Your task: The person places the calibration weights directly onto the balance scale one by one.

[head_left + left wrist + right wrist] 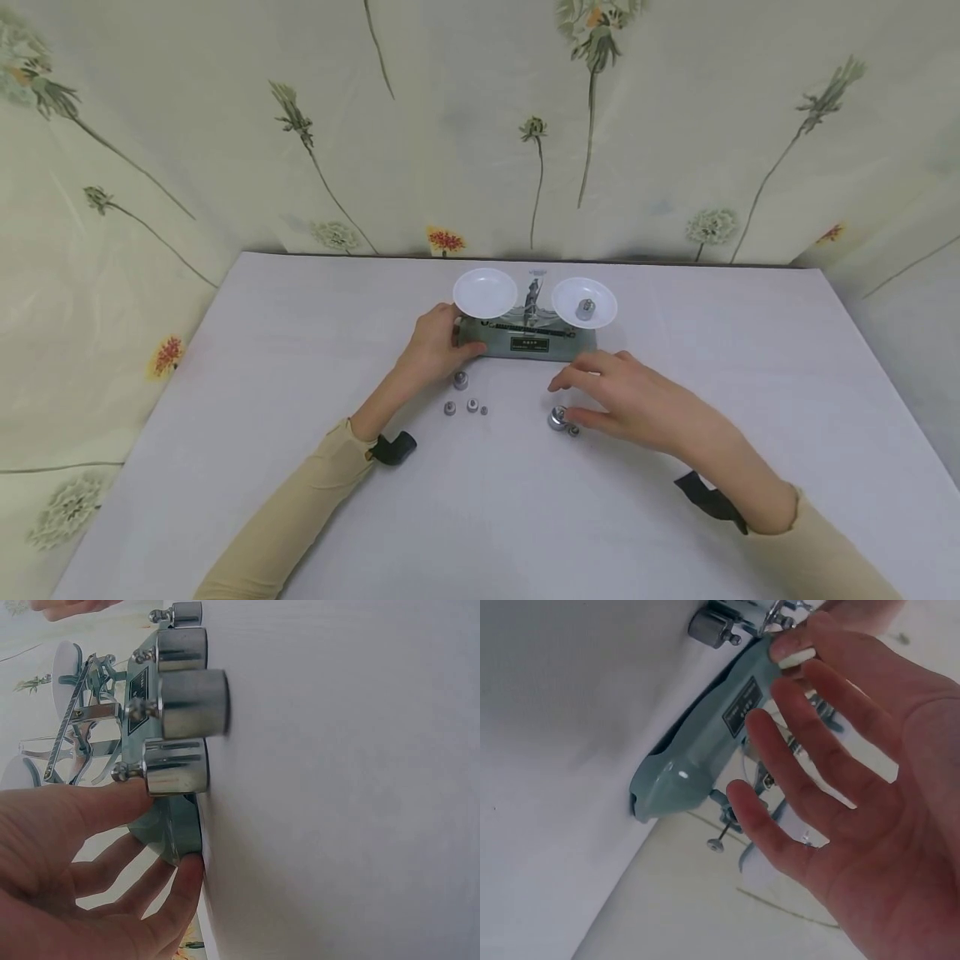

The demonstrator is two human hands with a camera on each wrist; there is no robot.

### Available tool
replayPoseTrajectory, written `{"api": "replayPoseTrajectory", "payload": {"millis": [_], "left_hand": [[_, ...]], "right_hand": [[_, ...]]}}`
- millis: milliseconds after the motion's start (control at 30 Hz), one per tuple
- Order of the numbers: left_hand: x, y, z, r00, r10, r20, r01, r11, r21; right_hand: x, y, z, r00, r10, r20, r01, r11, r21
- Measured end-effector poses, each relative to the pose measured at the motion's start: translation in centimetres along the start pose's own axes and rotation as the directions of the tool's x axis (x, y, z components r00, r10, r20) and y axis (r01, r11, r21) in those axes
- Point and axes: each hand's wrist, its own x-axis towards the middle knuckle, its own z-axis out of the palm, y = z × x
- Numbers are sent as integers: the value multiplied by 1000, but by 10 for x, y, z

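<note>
A balance scale with a grey-green base and two white pans stands toward the back of the table. My left hand grips the left end of its base, thumb in front and fingers round the side. On the right pan sits one metal weight; the left pan bears nothing. My right hand hovers in front of the scale with fingers spread, its thumb beside a large metal weight. Whether the thumb touches it I cannot tell. A small weight stands next to the large one.
Several metal weights of different sizes stand on the white table in front of the scale's left end; the left wrist view shows them close up. A flower-printed cloth hangs behind the table's back edge.
</note>
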Motion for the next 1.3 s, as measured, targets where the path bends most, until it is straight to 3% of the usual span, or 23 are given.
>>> {"api": "replayPoseTrajectory", "payload": {"millis": [700,1000,1300], "left_hand": [[0,2,-1,1000,18,-10,-18,1000,-11],[-1,-1,1,1000,17,-15,-17,1000,1],[-1,1,0,1000,9,-8,-10,1000,-22]], "right_hand": [[4,3,21,997,-60,38,60,998,-7],[7,-1,29,995,-91,30,92,994,-62],[7,-5,34,998,-63,27,66,987,-146]]}}
